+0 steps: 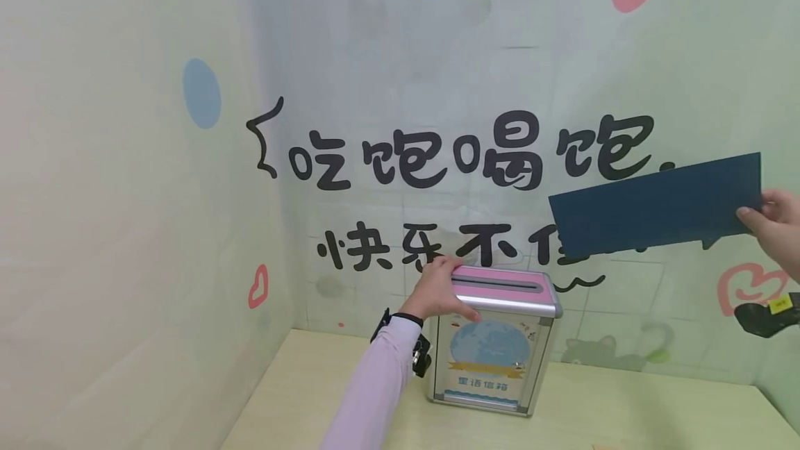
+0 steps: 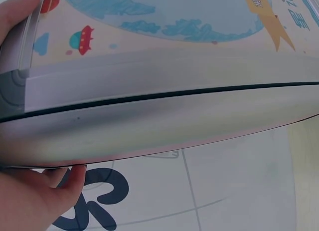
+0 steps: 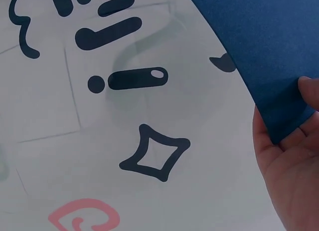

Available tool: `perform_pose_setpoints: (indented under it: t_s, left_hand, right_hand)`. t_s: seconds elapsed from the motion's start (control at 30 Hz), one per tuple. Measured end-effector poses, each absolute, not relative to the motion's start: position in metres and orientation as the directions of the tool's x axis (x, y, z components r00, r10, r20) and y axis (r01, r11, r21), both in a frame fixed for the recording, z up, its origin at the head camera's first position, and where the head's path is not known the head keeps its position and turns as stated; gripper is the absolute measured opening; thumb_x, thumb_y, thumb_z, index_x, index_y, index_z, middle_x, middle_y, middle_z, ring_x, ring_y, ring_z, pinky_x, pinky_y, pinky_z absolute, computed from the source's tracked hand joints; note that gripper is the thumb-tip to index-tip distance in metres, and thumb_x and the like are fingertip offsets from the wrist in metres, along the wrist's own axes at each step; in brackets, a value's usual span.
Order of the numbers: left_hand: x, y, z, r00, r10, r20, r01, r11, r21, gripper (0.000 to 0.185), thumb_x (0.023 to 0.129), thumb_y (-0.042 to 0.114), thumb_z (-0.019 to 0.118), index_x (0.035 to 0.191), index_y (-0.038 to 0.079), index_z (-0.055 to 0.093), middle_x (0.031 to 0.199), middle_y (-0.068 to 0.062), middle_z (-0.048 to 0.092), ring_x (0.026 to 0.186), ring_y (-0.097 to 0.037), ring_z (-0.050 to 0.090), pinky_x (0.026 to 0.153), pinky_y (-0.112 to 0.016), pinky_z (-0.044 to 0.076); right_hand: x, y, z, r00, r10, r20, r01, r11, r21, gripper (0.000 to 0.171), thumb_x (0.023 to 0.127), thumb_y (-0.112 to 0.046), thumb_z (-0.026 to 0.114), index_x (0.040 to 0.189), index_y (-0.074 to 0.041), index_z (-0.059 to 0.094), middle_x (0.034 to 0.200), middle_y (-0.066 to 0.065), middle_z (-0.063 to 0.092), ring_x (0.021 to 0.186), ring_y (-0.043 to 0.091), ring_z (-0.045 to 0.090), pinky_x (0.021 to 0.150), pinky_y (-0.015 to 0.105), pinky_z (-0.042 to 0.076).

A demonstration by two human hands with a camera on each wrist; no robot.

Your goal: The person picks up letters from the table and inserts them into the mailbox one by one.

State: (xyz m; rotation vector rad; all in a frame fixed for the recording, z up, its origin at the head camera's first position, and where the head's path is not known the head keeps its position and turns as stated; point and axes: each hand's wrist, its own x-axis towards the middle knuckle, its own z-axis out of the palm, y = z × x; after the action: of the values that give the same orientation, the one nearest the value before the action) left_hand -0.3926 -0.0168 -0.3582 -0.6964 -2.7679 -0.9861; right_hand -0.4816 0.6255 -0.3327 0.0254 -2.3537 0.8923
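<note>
A small mailbox (image 1: 494,346) with a pink slotted lid (image 1: 505,285) and a clear front with a cartoon label stands on the pale table (image 1: 625,408). My left hand (image 1: 437,290) grips the lid's left end, thumb on the front face; the left wrist view shows the box's metal edge (image 2: 159,111) up close and my fingers (image 2: 30,201) curled around it. My right hand (image 1: 775,224) pinches the right end of a dark blue envelope (image 1: 659,203), held flat in the air above and to the right of the box. The right wrist view shows the envelope (image 3: 264,46) against my palm (image 3: 294,181).
Walls with printed black characters, hearts and dots close in behind and on the left, forming a corner. A black wrist device (image 1: 765,314) shows at the right edge. Bare tabletop lies in front of and to the right of the box.
</note>
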Motion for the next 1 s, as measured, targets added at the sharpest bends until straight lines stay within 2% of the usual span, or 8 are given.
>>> perform_pose_setpoints:
  t_s: [0.03, 0.17, 0.27, 0.4, 0.47, 0.57, 0.6, 1.0]
  left_hand:
    - [-0.393, -0.017, -0.358, -0.886, 0.382, 0.262, 0.462, 0.681, 0.569, 0.101, 0.048, 0.039, 0.087, 0.135, 0.012, 0.042, 0.137, -0.010, 0.037, 0.123, -0.027, 0.034, 0.094, -0.039, 0.040]
    - [-0.393, -0.016, -0.359, -0.886, 0.382, 0.262, 0.462, 0.681, 0.569, 0.101, 0.048, 0.039, 0.087, 0.135, 0.012, 0.042, 0.137, -0.010, 0.037, 0.123, -0.027, 0.034, 0.093, -0.039, 0.040]
    - [-0.392, -0.016, -0.358, -0.886, 0.383, 0.260, 0.461, 0.680, 0.570, 0.101, 0.048, 0.039, 0.087, 0.135, 0.013, 0.042, 0.137, -0.010, 0.037, 0.123, -0.027, 0.034, 0.093, -0.039, 0.040]
    - [-0.392, -0.016, -0.358, -0.888, 0.381, 0.259, 0.459, 0.680, 0.572, 0.101, 0.048, 0.039, 0.087, 0.135, 0.013, 0.042, 0.136, -0.009, 0.037, 0.122, -0.027, 0.035, 0.091, -0.038, 0.041]
    - [-0.392, -0.016, -0.359, -0.888, 0.379, 0.260, 0.458, 0.677, 0.576, 0.101, 0.048, 0.039, 0.087, 0.134, 0.012, 0.043, 0.135, -0.010, 0.037, 0.121, -0.027, 0.035, 0.090, -0.038, 0.041]
    - [-0.393, -0.017, -0.358, -0.890, 0.375, 0.260, 0.455, 0.677, 0.579, 0.100, 0.049, 0.039, 0.087, 0.134, 0.012, 0.043, 0.135, -0.009, 0.038, 0.121, -0.027, 0.035, 0.090, -0.039, 0.042]
    - [-0.393, -0.017, -0.358, -0.890, 0.374, 0.260, 0.454, 0.675, 0.582, 0.100, 0.049, 0.039, 0.087, 0.134, 0.012, 0.043, 0.135, -0.009, 0.038, 0.121, -0.027, 0.035, 0.090, -0.039, 0.042]
    - [-0.393, -0.016, -0.359, -0.889, 0.374, 0.266, 0.457, 0.676, 0.578, 0.100, 0.049, 0.039, 0.087, 0.134, 0.013, 0.043, 0.134, -0.010, 0.039, 0.119, -0.028, 0.036, 0.087, -0.038, 0.042]
  right_hand:
    - [-0.483, 0.623, -0.330, -0.813, 0.189, 0.551, -0.208, 0.789, -0.578, 0.040, 0.094, -0.032, 0.045, 0.132, -0.024, 0.037, 0.114, 0.002, 0.059, 0.081, -0.015, 0.051, 0.062, 0.013, 0.049]
    - [-0.391, 0.488, -0.258, -0.845, 0.162, 0.509, -0.164, 0.828, -0.536, 0.039, 0.097, -0.021, 0.041, 0.127, 0.003, 0.037, 0.116, 0.035, 0.049, 0.068, -0.023, 0.041, 0.062, 0.018, 0.050]
    - [-0.332, 0.401, -0.212, -0.857, 0.127, 0.500, -0.181, 0.834, -0.522, 0.033, 0.095, -0.013, 0.043, 0.112, 0.015, 0.040, 0.103, 0.038, 0.053, 0.060, -0.011, 0.049, 0.053, 0.015, 0.043]
    - [-0.346, 0.408, -0.208, -0.860, 0.043, 0.508, -0.236, 0.849, -0.472, 0.029, 0.093, -0.017, 0.049, 0.107, 0.008, 0.045, 0.084, 0.024, 0.057, 0.069, 0.028, 0.054, 0.050, 0.024, 0.038]
    - [-0.342, 0.396, -0.199, -0.872, -0.006, 0.490, -0.241, 0.875, -0.419, 0.034, 0.094, -0.016, 0.046, 0.110, 0.013, 0.040, 0.079, 0.026, 0.049, 0.065, 0.029, 0.046, 0.050, 0.031, 0.036]
    - [-0.338, 0.373, -0.186, -0.877, -0.048, 0.478, -0.252, 0.893, -0.373, 0.030, 0.094, -0.012, 0.044, 0.110, 0.013, 0.039, 0.075, 0.019, 0.046, 0.062, 0.023, 0.040, 0.051, 0.031, 0.031]
    - [-0.334, 0.362, -0.181, -0.887, -0.049, 0.459, -0.229, 0.910, -0.346, 0.033, 0.094, -0.010, 0.041, 0.111, 0.018, 0.035, 0.077, 0.022, 0.044, 0.063, 0.025, 0.040, 0.052, 0.032, 0.032]
    - [-0.340, 0.321, -0.165, -0.895, -0.174, 0.410, -0.335, 0.870, -0.362, 0.027, 0.092, -0.008, 0.045, 0.109, 0.013, 0.042, 0.094, 0.032, 0.057, 0.064, 0.002, 0.045, 0.056, 0.024, 0.036]
